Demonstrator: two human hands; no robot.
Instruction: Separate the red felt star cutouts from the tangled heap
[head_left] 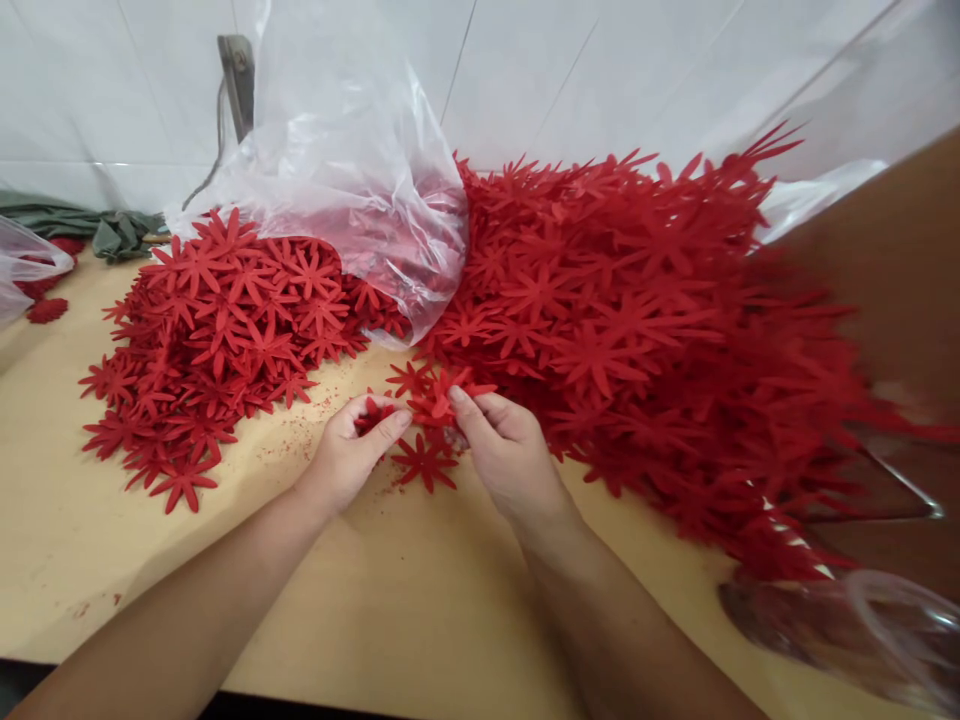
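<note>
Two hands, left hand [351, 450] and right hand [504, 447], fingers pinched on red flower cutouts [431, 402] (between fingertips), over table [420, 590]

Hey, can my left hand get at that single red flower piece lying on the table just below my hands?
Probably yes. The left hand is right beside the loose flower piece, which lies flat on bare table with nothing over it. But its fingers already pinch red pieces, which might hamper its grip.

Both hands meet over the desk [420, 600]: left hand [351, 455] and right hand [504, 450] pinch red flower cutouts [439, 400] between two red piles, beside a plastic bag [352, 170].
</note>
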